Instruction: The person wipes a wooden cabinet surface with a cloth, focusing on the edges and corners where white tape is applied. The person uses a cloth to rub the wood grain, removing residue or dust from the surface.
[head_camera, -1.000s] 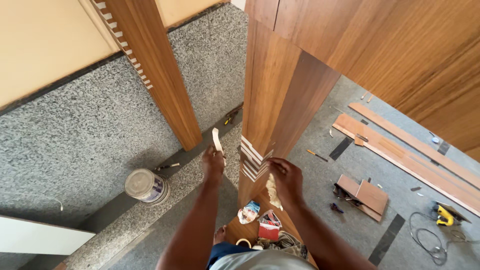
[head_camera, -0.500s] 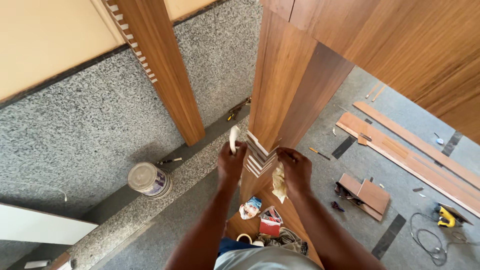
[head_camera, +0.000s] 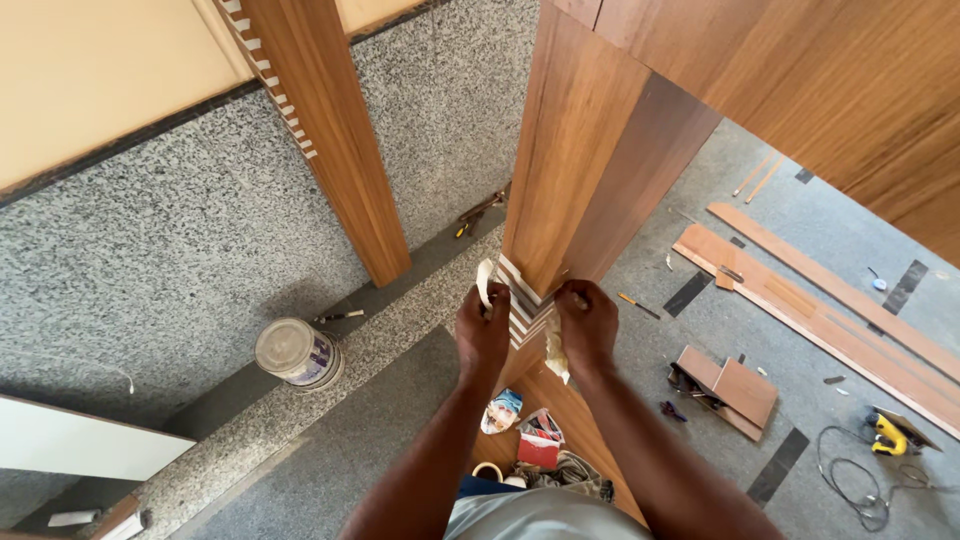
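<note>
You are standing high, looking down the corner of a tall wooden column (head_camera: 580, 170) at frame centre. Your left hand (head_camera: 483, 335) is pinching a strip of pale masking tape (head_camera: 486, 280), its free end curling up above the knuckles, just left of the corner. Your right hand (head_camera: 587, 325) is pressing against the right face of the corner, fingers closed on a crumpled wad of used tape (head_camera: 555, 358) hanging below the palm. Between the two hands, several tape strips (head_camera: 522, 300) are banding the corner edge.

Far below: a paint can (head_camera: 297, 352) at lower left on the stone ledge (head_camera: 330, 400), wood planks (head_camera: 800, 300) at right on the floor, a yellow power tool (head_camera: 893, 433) with its cord at lower right, small packets (head_camera: 530, 435) near your feet.

Risks, as I am judging them: pulling the strip fast or at a steep angle could be lifting veneer slivers at the edge. The wad could be slipping from the right hand and dropping. With both hands busy and nothing gripped for balance, leaning in at this height could be tipping you.
</note>
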